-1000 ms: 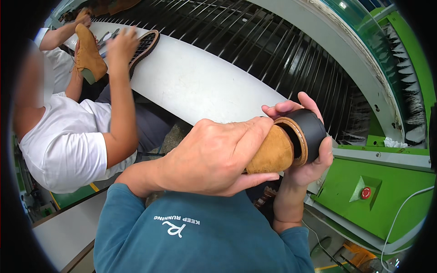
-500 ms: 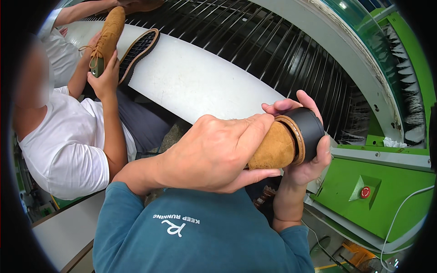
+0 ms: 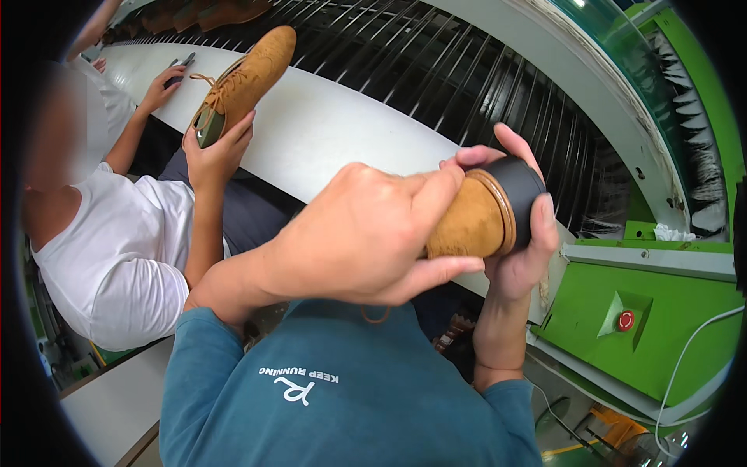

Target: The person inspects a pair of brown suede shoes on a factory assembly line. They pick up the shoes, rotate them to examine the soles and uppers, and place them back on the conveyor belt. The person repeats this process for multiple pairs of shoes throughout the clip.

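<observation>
My left hand (image 3: pixel 369 233) is closed around a tan suede shoe upper (image 3: pixel 467 226), its thumb stretched along the near side. My right hand (image 3: pixel 515 272) grips a black shoe sole (image 3: pixel 523 204) with a brown stitched rim, fingers over the far side and thumb on the near side. Sole and upper meet at one end, with the rim close against the suede. The rest of the upper is hidden under my left hand.
At the left a co-worker in white holds a tan laced shoe (image 3: pixel 253 74) and reaches toward a small dark tool (image 3: pixel 183 61). A white ledge (image 3: pixel 311 128) runs along a roller conveyor (image 3: pixel 412 58). A green machine panel (image 3: pixel 599 350) with a red button (image 3: pixel 626 320) stands right.
The gap between rim and upper has narrowed; both hands shifted slightly up. The co-worker's shoe moved right, their other hand left it for the ledge, and the loose sole beside it is out of sight.
</observation>
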Tool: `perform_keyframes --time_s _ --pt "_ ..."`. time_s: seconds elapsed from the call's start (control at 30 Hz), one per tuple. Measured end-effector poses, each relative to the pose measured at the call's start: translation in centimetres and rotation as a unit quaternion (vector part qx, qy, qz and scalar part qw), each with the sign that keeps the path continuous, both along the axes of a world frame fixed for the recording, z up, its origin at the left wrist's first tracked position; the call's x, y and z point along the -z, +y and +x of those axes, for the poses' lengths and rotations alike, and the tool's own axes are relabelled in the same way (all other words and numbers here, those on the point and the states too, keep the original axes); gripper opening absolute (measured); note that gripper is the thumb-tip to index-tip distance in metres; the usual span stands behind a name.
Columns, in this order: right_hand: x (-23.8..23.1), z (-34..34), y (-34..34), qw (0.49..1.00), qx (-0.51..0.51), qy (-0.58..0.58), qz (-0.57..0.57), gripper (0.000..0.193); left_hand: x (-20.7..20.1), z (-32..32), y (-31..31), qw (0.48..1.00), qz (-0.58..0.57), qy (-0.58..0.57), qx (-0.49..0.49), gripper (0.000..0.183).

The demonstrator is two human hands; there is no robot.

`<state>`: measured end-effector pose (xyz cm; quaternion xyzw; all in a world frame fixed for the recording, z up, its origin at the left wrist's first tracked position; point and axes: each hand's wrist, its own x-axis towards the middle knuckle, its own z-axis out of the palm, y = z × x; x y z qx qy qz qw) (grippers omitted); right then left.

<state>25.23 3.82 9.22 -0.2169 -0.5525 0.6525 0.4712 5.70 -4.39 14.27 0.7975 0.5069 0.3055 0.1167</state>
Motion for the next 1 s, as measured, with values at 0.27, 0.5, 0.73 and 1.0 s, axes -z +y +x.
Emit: perform_keyframes --time_s 0.27,0.5,0.73,1.0 --pt "-0.5 -1.3 3.8 0.998 -0.046 -0.037 0.003 0.07 0.4 -1.6 3.5 0.998 -0.03 -0.05 -0.019 0.061" --pt "-0.9 -1.5 4.3 0.998 -0.03 -0.042 -0.019 0.067 0.4 -2.0 4.4 0.998 -0.033 -0.043 -0.021 0.059" --pt "-2.0 -0.7 4.2 0.993 -0.005 -0.111 0.034 0.063 0.2 -2.0 4.2 0.998 -0.051 -0.035 -0.026 0.059" --pt "-3.3 0.3 2.6 0.97 0.018 -0.21 0.119 0.062 0.6 -1.3 2.2 0.998 -0.022 -0.041 -0.034 0.062"
